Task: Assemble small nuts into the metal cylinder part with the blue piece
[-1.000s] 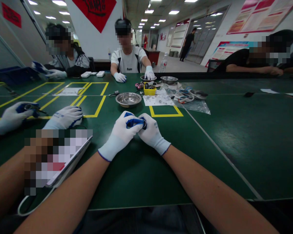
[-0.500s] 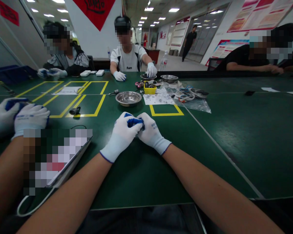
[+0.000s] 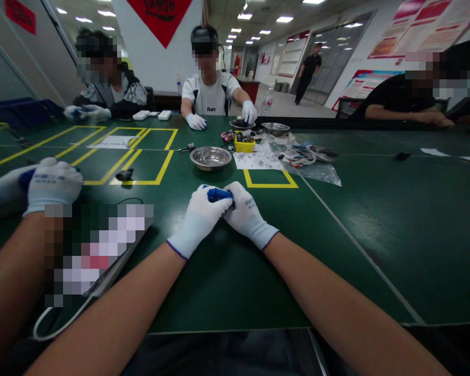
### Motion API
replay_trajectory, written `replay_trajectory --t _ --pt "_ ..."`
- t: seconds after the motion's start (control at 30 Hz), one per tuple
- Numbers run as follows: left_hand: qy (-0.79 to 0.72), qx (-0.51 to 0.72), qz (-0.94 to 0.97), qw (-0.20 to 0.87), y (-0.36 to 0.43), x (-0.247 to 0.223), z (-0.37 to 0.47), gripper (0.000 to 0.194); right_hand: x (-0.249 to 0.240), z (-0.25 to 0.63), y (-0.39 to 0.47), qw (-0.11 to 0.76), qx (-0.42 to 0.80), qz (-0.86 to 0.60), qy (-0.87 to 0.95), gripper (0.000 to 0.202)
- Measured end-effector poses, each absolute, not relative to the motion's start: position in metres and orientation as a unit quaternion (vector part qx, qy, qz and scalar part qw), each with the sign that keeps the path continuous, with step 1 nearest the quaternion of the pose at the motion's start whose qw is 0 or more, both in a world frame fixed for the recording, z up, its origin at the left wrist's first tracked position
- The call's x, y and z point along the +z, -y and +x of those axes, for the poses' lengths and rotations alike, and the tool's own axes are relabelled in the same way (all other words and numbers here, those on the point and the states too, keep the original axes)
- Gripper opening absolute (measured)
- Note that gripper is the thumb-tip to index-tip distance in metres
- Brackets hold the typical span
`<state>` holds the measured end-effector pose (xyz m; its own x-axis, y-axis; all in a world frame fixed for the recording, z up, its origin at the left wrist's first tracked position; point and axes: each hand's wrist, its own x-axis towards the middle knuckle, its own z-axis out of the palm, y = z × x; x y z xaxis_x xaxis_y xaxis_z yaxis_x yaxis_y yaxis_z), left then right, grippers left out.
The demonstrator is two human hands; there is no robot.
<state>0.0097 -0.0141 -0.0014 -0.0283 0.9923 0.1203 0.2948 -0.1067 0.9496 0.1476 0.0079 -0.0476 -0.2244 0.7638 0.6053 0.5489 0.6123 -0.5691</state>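
Both my hands wear white gloves with blue palms and meet above the green table (image 3: 337, 219). My left hand (image 3: 206, 211) is closed, its fingers bent against those of my right hand (image 3: 245, 211), which is closed too. Whatever they grip between them is hidden; only a small dark spot shows where the fingertips meet. Beyond my hands stands a shiny metal bowl (image 3: 210, 157). A dark cylindrical part (image 3: 124, 175) lies to the left, by the yellow tape.
At the left are a co-worker's gloved hands (image 3: 55, 185) and a blurred device (image 3: 113, 245) with a white cable. Farther back are a yellow box (image 3: 245, 145), plastic bags with cables (image 3: 311, 156) and another bowl (image 3: 275, 128). People sit across the table.
The view has shifted slightly, so most things appear a little farther right. My hands stay pressed together. The co-worker's hands at the left have changed pose, and a person in the background has walked.
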Motion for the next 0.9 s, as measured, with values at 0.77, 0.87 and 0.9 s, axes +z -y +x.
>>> replay_trajectory --t 0.77,0.87,0.9 --pt "-0.499 0.467 0.472 0.557 0.006 -0.011 0.004 0.022 -0.046 0.145 -0.004 0.455 0.115 -0.392 0.791 0.017" --pt "-0.504 0.472 0.501 0.522 0.007 -0.008 0.005 0.024 -0.047 0.145 -0.005 0.462 0.111 -0.385 0.791 0.017" --pt "-0.505 0.472 0.507 0.515 0.008 -0.007 0.006 0.024 -0.047 0.145 -0.006 0.460 0.111 -0.386 0.791 0.017"
